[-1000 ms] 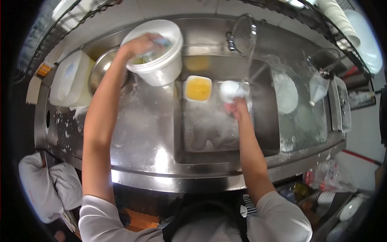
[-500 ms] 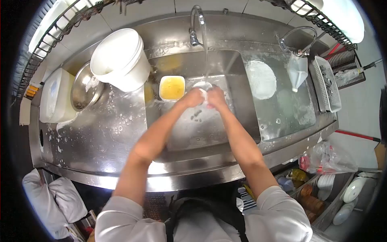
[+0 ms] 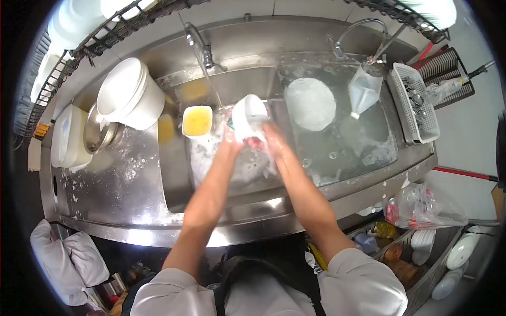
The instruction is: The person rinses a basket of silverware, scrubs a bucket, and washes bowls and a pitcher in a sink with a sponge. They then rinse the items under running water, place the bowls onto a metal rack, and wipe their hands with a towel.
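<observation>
Over the left sink basin (image 3: 176,184), a white bowl (image 3: 242,117) is tilted between my hands. My left hand (image 3: 232,138) grips its left side, with a bit of something green showing by the fingers. My right hand (image 3: 274,141) is closed on its right side, blurred by motion. Something reddish (image 3: 254,142) shows just below the bowl; I cannot make out what it is. To the left, a square white container with yellow liquid (image 3: 197,121) stands in the basin. Water runs from the left faucet (image 3: 206,55) beside the bowl. Suds lie on the basin floor.
The right basin holds cloudy water, a round white disc (image 3: 311,104) and a translucent jug (image 3: 365,89). A white basket of cutlery (image 3: 416,102) stands at far right. On the left counter are a white bucket (image 3: 132,95), a metal colander (image 3: 97,129) and a white tub (image 3: 71,137).
The view has shifted to the right. The white bowl, largely hidden by my hands before, is now raised and tilted into plain view. More suds lie in the left basin.
</observation>
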A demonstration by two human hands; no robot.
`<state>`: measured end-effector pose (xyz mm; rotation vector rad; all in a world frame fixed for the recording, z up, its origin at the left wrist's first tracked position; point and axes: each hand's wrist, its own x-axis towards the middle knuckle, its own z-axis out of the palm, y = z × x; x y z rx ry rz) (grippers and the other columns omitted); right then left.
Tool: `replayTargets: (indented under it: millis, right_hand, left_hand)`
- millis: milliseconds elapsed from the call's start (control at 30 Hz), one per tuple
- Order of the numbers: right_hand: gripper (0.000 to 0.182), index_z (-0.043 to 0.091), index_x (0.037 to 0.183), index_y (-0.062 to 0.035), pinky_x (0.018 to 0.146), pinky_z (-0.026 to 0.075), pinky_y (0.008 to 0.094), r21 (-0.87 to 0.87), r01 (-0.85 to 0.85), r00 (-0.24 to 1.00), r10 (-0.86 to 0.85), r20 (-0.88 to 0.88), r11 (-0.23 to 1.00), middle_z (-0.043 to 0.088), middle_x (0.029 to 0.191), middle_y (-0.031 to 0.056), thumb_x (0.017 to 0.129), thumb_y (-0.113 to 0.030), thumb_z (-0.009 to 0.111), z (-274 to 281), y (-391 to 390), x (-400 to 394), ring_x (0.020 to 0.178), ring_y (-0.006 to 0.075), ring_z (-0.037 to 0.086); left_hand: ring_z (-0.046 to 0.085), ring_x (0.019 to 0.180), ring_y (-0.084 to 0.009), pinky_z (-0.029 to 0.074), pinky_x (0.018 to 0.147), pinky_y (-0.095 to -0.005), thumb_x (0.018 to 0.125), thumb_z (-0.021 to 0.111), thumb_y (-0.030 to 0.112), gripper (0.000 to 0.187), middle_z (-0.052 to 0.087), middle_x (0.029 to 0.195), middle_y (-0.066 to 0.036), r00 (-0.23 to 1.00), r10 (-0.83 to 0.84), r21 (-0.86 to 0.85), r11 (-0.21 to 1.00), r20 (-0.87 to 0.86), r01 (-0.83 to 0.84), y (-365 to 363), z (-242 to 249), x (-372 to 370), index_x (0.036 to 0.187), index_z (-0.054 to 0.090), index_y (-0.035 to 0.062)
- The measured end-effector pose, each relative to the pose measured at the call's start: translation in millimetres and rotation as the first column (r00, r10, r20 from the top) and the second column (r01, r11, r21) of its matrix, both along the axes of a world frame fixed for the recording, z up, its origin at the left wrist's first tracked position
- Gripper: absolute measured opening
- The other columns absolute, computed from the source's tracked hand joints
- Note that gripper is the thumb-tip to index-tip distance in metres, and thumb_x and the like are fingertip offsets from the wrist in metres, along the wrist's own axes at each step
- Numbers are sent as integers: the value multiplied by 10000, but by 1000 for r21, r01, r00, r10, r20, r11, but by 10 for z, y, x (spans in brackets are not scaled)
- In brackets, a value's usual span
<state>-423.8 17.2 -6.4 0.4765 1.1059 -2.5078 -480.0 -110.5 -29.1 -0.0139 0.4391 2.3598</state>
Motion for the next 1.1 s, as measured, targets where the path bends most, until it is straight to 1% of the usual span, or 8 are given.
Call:
replayTargets:
  millis: [33,133,367,533,667,800,933,1100]
  right_hand:
    - [276,546,1041,63,403,466,288,177,148,986,-160,57,973,619,753,170,856,-136,500,7,99,-12,524,202,580]
    - [201,578,904,80,532,504,329,326,543,839,-507,-197,773,600,707,147,847,-71,459,-591,788,92,601,213,599]
    - [706,262,1319,42,751,516,406,858,260,772,-438,-460,-443,588,1035,216,728,-80,627,-1609,2583,1009,903,351,606]
    - [486,398,1261,-3,889,482,433,934,290,547,-837,17,208,543,1148,258,829,-195,512,-1131,1850,1061,1070,397,540]
    - [424,423,1300,-12,1003,427,444,-138,754,656,-745,121,642,489,1289,149,921,-188,347,-812,1461,696,1214,335,439]
    - [435,417,1293,-6,930,484,467,200,477,879,-467,-96,856,487,1285,154,861,-64,416,125,978,247,1107,333,521]
    - [516,391,1224,-6,713,518,488,828,538,824,303,-479,-155,489,1196,254,725,76,495,1286,306,10,884,437,591]
    - [544,437,1163,4,678,483,484,365,883,470,565,-679,-296,528,1025,233,642,99,563,2620,-480,88,837,450,568]
  left_hand:
    - [619,921,-291,554,688,-401,855,440,430,517,587,1074,-200,908,-275,522,748,-316,409,209,-51,17,1145,488,5]
    - [621,928,-276,552,701,-388,908,374,342,435,579,1090,-194,997,72,-488,872,30,-48,640,142,402,1164,467,4]
    - [603,974,-276,545,740,-369,913,407,210,369,550,1141,-165,990,10,-680,726,-143,-106,-155,298,768,1232,356,31]
    - [604,921,-268,530,696,-393,932,425,292,371,559,1108,-144,950,232,-729,610,-210,-310,-1221,459,705,1211,408,50]
    - [603,870,-255,522,672,-386,924,436,320,398,571,1078,-136,843,335,-642,546,-421,-537,-2048,946,292,1207,411,41]
    - [611,843,-225,510,695,-365,891,504,334,453,585,1057,-128,617,303,-604,147,-726,-783,-2636,1634,-392,1210,437,20]
    - [624,882,-313,485,792,-385,830,567,383,549,620,1016,-205,475,-6,-456,-267,-880,-849,-3085,1632,-1215,1193,463,-16]
    - [580,998,-424,458,855,-452,802,557,451,648,601,1061,-280,629,-414,-401,-514,-659,-758,-3297,1436,-1642,1222,420,-24]
